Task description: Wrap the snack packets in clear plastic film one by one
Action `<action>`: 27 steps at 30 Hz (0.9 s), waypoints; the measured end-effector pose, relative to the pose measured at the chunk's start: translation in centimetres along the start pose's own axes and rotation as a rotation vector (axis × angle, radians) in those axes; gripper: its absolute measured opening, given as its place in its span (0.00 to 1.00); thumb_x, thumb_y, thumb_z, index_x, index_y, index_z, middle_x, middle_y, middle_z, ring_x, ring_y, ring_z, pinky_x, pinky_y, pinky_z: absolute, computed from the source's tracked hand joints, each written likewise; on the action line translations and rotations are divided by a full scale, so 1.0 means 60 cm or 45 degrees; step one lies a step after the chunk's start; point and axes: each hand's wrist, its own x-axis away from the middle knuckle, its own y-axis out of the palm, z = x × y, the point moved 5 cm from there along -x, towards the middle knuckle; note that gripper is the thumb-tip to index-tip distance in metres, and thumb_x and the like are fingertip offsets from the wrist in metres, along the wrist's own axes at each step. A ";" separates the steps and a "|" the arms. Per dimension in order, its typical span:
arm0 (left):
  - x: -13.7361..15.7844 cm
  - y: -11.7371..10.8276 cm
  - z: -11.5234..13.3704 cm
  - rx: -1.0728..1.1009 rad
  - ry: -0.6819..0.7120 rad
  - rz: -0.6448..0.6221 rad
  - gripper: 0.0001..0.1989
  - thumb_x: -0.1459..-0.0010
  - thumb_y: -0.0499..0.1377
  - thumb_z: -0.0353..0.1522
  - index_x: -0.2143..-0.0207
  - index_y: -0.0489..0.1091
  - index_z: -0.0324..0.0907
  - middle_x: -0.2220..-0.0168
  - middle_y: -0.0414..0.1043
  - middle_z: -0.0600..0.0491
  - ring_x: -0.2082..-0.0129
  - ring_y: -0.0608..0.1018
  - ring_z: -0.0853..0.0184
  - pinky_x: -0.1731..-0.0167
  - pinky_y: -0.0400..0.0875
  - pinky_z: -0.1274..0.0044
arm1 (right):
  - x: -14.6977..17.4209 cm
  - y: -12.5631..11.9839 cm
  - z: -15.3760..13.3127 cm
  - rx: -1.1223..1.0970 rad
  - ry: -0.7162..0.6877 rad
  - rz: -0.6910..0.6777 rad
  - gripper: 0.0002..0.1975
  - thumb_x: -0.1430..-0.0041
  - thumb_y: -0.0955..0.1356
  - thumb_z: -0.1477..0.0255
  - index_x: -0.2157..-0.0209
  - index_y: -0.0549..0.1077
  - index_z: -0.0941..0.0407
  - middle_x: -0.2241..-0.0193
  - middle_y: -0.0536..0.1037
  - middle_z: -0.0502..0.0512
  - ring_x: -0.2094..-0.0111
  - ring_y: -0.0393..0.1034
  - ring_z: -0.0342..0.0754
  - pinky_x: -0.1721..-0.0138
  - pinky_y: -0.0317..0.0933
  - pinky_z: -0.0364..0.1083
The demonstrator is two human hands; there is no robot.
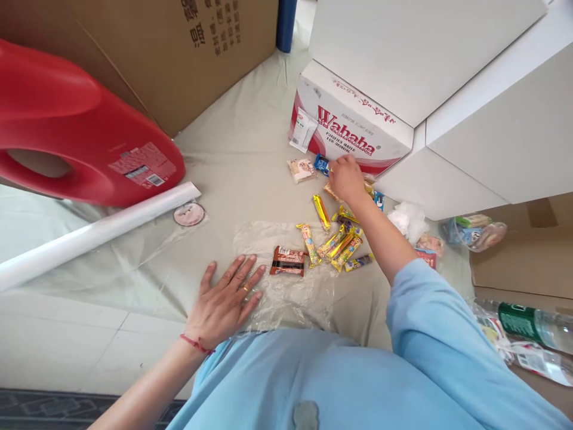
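Observation:
My left hand [229, 294] lies flat with its fingers spread on a clear plastic bag [308, 303] over the pale cloth. Just right of its fingertips is a brown snack packet [287, 261]. My right hand [346, 180] reaches to the foot of the Wahaha box [353, 128], its fingers curled down beside a small blue packet [320, 163]. What those fingers hold is hidden. A pale wrapped snack [302, 170] lies left of that hand. Nearer to me are several yellow-wrapped sticks [344, 246], with one stick [321, 212] apart from the pile.
A large red jug [89, 137] and a white roll [98, 234] occupy the left side. Behind them stands a brown carton [179, 60]. White boxes [421, 54] rise at the back right. Plastic bottles [532, 325] lie at the far right. A round pink item [188, 214] rests beside the roll.

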 end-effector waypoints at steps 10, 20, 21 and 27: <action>0.001 0.007 -0.004 -0.035 0.046 -0.068 0.32 0.31 0.54 0.41 0.27 0.53 0.59 0.28 0.57 0.50 0.29 0.64 0.52 0.28 0.34 0.51 | -0.064 0.054 -0.005 -0.174 0.383 -0.171 0.23 0.38 0.70 0.62 0.48 0.75 0.64 0.47 0.74 0.76 0.41 0.59 0.72 0.44 0.59 0.65; 0.002 0.004 -0.002 -0.054 0.052 -0.073 0.31 0.31 0.54 0.41 0.27 0.54 0.57 0.28 0.57 0.49 0.28 0.63 0.52 0.28 0.34 0.50 | 0.207 -0.072 -0.140 -0.563 -0.174 -0.110 0.21 0.36 0.69 0.62 0.46 0.72 0.57 0.53 0.75 0.63 0.51 0.69 0.59 0.48 0.65 0.56; 0.002 0.004 -0.002 -0.066 0.056 -0.075 0.31 0.30 0.53 0.41 0.27 0.54 0.57 0.27 0.56 0.49 0.28 0.62 0.52 0.28 0.35 0.50 | 0.233 -0.066 -0.169 -0.531 -0.205 -0.181 0.20 0.37 0.70 0.62 0.47 0.73 0.57 0.53 0.76 0.64 0.51 0.69 0.60 0.48 0.66 0.57; 0.000 0.007 -0.001 -0.116 0.060 -0.086 0.31 0.30 0.53 0.42 0.27 0.54 0.56 0.27 0.55 0.48 0.28 0.62 0.51 0.29 0.35 0.49 | 0.310 -0.009 -0.263 -0.292 -0.323 -0.345 0.22 0.37 0.73 0.65 0.45 0.72 0.59 0.48 0.76 0.68 0.44 0.64 0.66 0.44 0.62 0.62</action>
